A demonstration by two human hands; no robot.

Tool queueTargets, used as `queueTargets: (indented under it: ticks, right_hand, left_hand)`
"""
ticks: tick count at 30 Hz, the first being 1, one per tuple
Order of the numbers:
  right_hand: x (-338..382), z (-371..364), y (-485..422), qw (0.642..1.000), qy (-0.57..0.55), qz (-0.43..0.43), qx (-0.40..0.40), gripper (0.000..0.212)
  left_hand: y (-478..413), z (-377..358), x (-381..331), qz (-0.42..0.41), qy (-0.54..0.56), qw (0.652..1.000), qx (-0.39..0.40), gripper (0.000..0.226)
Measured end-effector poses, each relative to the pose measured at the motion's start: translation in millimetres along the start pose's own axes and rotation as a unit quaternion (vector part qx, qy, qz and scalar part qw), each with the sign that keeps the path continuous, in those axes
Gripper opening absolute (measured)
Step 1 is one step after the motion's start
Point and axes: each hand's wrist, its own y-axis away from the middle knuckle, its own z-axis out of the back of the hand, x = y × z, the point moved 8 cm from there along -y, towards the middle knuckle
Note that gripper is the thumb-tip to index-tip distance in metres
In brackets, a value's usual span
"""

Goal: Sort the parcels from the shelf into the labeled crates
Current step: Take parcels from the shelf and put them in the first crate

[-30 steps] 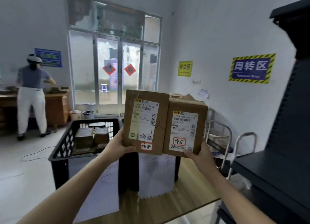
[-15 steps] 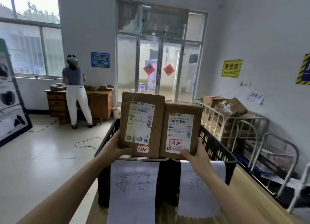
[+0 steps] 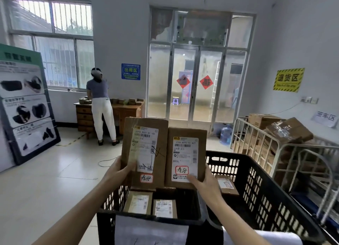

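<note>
you look partway through the sort. the near black crate (image 3: 105, 219) already holds two flat parcels (image 3: 138, 204), and the right black crate (image 3: 266, 199) beside it holds at least one more parcel (image 3: 226, 185). the shelf is out of view, so i can't tell how many remain.

two are not yet placed. you hold the taller left parcel (image 3: 145, 134) and the shorter right parcel (image 3: 185, 134) upright, side by side and touching, above the near crate's far end. your left hand (image 3: 117, 173) grips the left parcel's lower edge, thumb flat on its front, the other fingers hidden behind. your right hand (image 3: 207, 180) holds the right parcel's lower corner, thumb pressed on the shipping label, the remaining fingers hidden.

for writing, the yellow wall sign (image 3: 288, 79) reads 退货区 and the blue wall sign (image 3: 130, 71) reads 出库区. the white sheet (image 3: 150, 230) on the near crate's front is cut off and unreadable. each held parcel carries a red-framed handwritten sticker (image 3: 146, 178), apparently 泰安. the printed codes read 220a 0022-01 101 on the left and 210a b006-01 a27 on the right.
</note>
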Motion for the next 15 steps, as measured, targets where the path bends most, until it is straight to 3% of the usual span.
queueTargets:
  ticks: [4, 15]
  right_hand:
    - [-37, -22, -29, 0.999, 0.02, -0.038, 0.029, 0.051]
    - [-107, -68, -61, 0.979, 0.033, -0.162, 0.118, 0.049]
  left_hand:
    - [-31, 7, 21, 0.025, -0.046, 0.998, -0.035, 0.037]
    - [-67, 12, 90, 0.115, -0.184, 0.976, -0.03, 0.046]
